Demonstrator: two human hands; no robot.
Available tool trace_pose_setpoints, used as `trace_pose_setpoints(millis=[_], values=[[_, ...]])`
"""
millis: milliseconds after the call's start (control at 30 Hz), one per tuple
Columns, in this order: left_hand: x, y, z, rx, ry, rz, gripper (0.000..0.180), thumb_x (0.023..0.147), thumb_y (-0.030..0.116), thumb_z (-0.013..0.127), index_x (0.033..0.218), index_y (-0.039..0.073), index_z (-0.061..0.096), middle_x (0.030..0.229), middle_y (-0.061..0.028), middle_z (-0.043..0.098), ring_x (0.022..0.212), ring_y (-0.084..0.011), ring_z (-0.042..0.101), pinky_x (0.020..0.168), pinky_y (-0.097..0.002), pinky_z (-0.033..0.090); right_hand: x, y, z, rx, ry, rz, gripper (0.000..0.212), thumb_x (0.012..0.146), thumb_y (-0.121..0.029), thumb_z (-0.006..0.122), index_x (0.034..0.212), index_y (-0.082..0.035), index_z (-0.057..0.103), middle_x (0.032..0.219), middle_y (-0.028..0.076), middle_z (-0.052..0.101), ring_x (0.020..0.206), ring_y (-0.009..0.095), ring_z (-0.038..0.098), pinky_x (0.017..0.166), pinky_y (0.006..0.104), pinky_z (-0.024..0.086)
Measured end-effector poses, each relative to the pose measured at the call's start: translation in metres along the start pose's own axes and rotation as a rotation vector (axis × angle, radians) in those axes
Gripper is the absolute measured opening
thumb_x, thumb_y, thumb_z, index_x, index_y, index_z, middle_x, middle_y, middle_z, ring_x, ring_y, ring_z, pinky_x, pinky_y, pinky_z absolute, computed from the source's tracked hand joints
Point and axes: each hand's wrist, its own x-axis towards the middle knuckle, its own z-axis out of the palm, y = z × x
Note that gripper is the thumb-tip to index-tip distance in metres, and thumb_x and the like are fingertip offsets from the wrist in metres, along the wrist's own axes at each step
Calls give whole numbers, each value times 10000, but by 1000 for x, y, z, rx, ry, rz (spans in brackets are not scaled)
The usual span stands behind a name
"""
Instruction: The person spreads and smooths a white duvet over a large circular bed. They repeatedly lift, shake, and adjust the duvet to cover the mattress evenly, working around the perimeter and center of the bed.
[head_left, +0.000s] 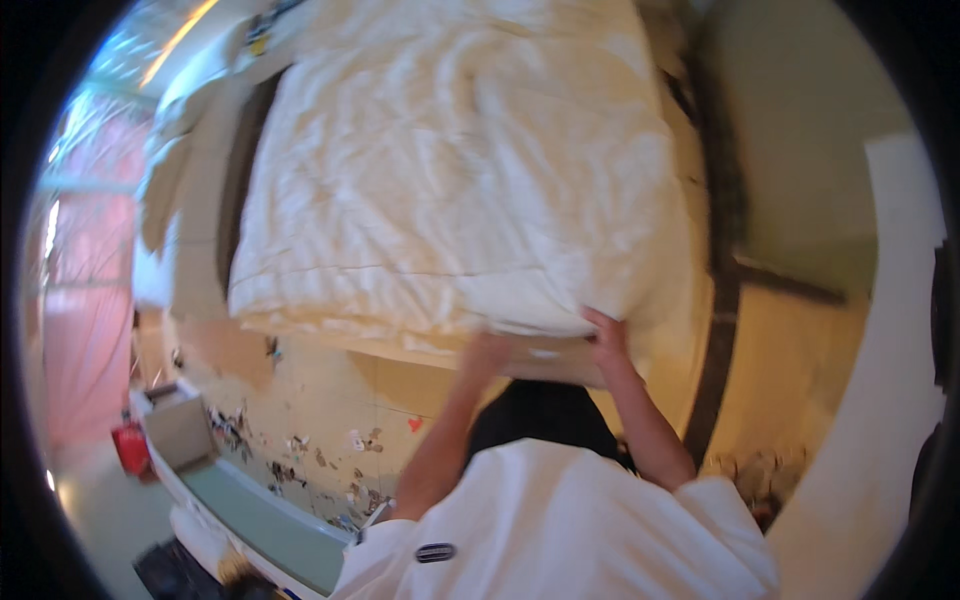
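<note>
A thick white quilt (450,180) spreads across the bed in front of me, its surface full of soft wrinkles. My right hand (606,338) is closed on the quilt's near edge, toward its right corner. To its left, my left hand (486,354) is at the same near edge, smeared by motion, and its fingers cannot be made out. Below the quilt's edge, between my hands, a strip of the pale bed side (550,360) shows.
A dark beam (722,330) runs along the bed's right side. At the lower left stands a long white-framed case (270,520) with a greenish top, beside a red container (131,448). Small scattered items (285,470) lie on the tan floor. Pink curtains (90,300) hang far left.
</note>
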Motion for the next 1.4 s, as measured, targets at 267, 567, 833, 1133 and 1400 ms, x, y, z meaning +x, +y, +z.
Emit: trace_pose_setpoints(millis=[267,567,833,1133,1400], values=[[11,-42,135,-210,260,-85,361,802,296,691,1068,98,548,952,-40,589,829,-198,579,722,-360,500,-12,-15,0,129,-81,277,552,709,-106,681,1228,-110,493,1155,58,558,1036,291,534,818,466,459],[-10,-7,179,-217,200,62,360,802,170,686,1120,73,548,1041,-38,607,931,-180,595,783,-382,521,22,-70,5,394,-81,198,482,832,-416,570,1221,-137,513,1238,72,528,1125,299,493,942,501,397],[-1,-39,179,-87,515,245,257,770,164,709,960,88,554,821,-34,590,671,-155,559,547,-313,492,70,-150,-46,197,-173,-41,458,821,-290,572,1201,-41,512,1192,114,548,1074,320,524,914,468,440],[11,-117,170,-44,668,344,337,796,335,687,897,47,544,745,-39,549,575,-147,505,517,-285,461,-13,-131,-136,-159,-99,63,441,744,-121,615,1169,-37,529,1122,103,549,1014,284,519,857,434,446],[-3,-192,236,-134,403,91,361,792,320,697,1030,87,556,932,-69,585,822,-195,569,754,-357,486,-4,-117,-149,-106,-229,384,316,748,-179,661,1045,-132,566,986,35,613,820,224,568,555,334,432]])
